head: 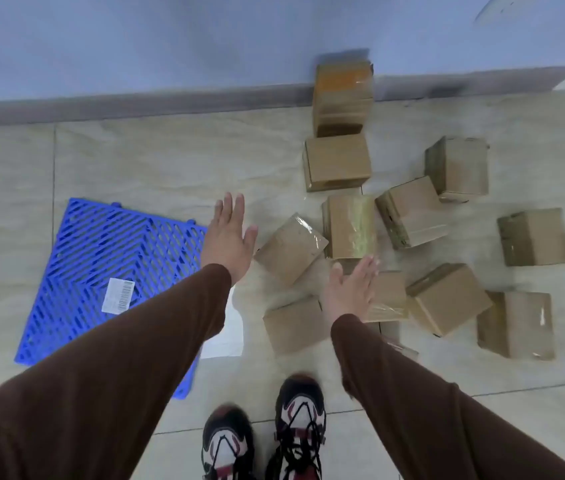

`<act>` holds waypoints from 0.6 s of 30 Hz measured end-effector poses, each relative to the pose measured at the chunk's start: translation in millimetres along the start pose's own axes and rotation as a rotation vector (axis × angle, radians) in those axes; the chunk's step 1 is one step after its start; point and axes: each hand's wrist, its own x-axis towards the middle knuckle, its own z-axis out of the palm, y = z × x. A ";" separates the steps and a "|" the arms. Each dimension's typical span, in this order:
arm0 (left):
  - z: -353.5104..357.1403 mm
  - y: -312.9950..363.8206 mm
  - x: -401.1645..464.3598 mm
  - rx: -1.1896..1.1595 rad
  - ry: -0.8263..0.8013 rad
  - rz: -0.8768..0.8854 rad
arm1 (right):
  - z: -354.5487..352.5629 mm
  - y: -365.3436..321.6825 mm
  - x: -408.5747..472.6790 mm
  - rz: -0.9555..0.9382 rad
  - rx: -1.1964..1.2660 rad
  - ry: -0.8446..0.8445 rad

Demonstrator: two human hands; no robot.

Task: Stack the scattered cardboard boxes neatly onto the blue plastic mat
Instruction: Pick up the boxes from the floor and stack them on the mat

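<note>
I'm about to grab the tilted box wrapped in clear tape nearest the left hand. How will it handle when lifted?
The tilted box looks like stiff cardboard, so it should probably keep its shape. Its glossy tape wrap may feel somewhat slippery. It seems to lean on a neighbouring box, so lifting it might shift that one.

A pale tiled floor (pixel 156 168) is seen. A blue plastic mat (pixel 101 271) is laid flat on the left. Cardboard boxes (pixel 350 226) are scattered on the right.

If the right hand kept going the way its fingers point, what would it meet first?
Probably the taped box just beyond the right hand, though the hand's height above the boxes is unclear.
</note>
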 end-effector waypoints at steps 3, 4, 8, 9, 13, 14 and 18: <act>29.1 -3.4 17.2 -0.042 -0.092 -0.031 | 31.9 6.4 1.8 -0.002 0.113 -0.003; 39.7 -2.2 19.6 -0.066 -0.132 -0.046 | 43.1 9.0 -0.4 -0.001 0.152 -0.012; 73.8 -4.5 31.7 -0.248 -0.244 -0.123 | 71.6 9.5 12.1 0.125 0.294 -0.092; 80.9 -5.0 33.4 -0.304 -0.272 -0.147 | 77.0 8.0 15.7 0.176 0.354 -0.147; 94.3 -3.8 31.3 -0.499 -0.325 -0.303 | 87.8 -2.6 28.1 0.331 0.645 -0.295; 93.9 -3.0 29.4 -0.532 -0.325 -0.333 | 87.8 -5.5 29.0 0.351 0.687 -0.296; 71.2 1.0 8.4 -0.639 -0.294 -0.396 | 75.1 -20.0 12.2 0.338 0.635 -0.336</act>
